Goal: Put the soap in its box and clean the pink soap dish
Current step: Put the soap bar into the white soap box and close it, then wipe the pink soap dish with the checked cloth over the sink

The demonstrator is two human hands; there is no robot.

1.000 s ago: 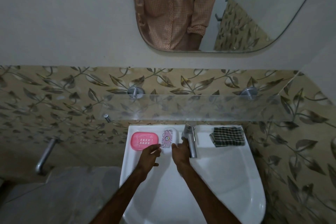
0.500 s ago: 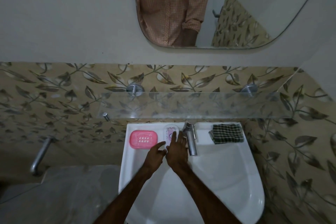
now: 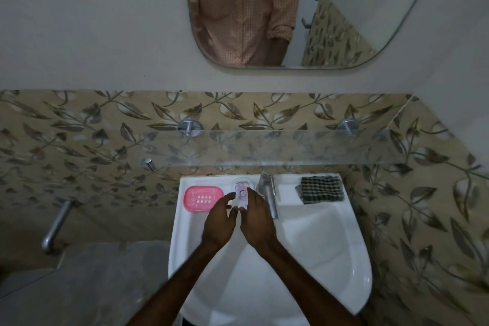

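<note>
1. The soap box point(image 3: 242, 191), a clear case with a purple-and-white pattern showing through it, stands on the back ledge of the basin, between the pink soap dish and the tap. Whether the soap itself is inside the box cannot be told for sure in this dim light.
2. The pink soap dish point(image 3: 203, 198) lies flat on the ledge's left corner, just beside the box, its slotted floor bare and no hand touching it.
3. The right hand point(image 3: 256, 222) reaches over the near end of the box, fingers curled against its right side; a firm grip cannot be confirmed.
4. The left hand point(image 3: 219, 219) is spread, fingers apart, its tips at the box's left edge and near the dish's right corner, gripping nothing that can be seen.
5. The chrome tap point(image 3: 268, 194) rises just right of the right hand, spout pointing into the white basin point(image 3: 317, 259).
6. A dark checked cloth point(image 3: 321, 189) lies folded on the ledge's right corner, well apart from both hands.
7. Above the basin a glass shelf point(image 3: 264, 147) runs along the leaf-patterned tiles point(image 3: 79, 127), and a mirror point(image 3: 344, 21) higher up reflects an orange checked shirt.
</note>
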